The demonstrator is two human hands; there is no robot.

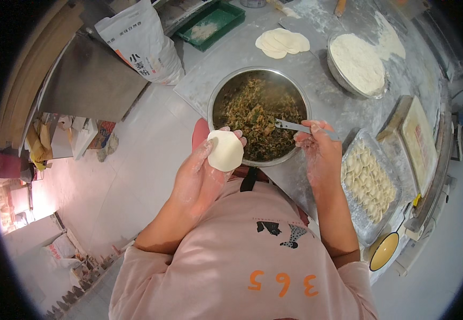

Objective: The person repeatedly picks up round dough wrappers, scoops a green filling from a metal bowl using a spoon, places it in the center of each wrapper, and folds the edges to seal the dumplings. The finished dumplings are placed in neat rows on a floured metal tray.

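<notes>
A round, flat dough wrapper [225, 151] lies across the fingers of my left hand [203, 176], its thumb resting on the edge. My right hand [320, 150] grips a flat metal spatula-like utensil [293, 126], whose tip reaches into the chopped filling [257, 108]. That filling, brown and green, sits in a deep stainless steel bowl [215, 86] directly before me. My left hand is at the bowl's near left rim, the right one at its right rim. Both hands are dusted with flour.
Stacked wrappers [282, 42] lie behind the bowl on the floured metal table [247, 52]. A bowl of flour [357, 64] stands at right, above a tray of several shaped dumplings [369, 180]. Around them are a flour bag [143, 44], a green tray [211, 26] and a yellow ladle [383, 251].
</notes>
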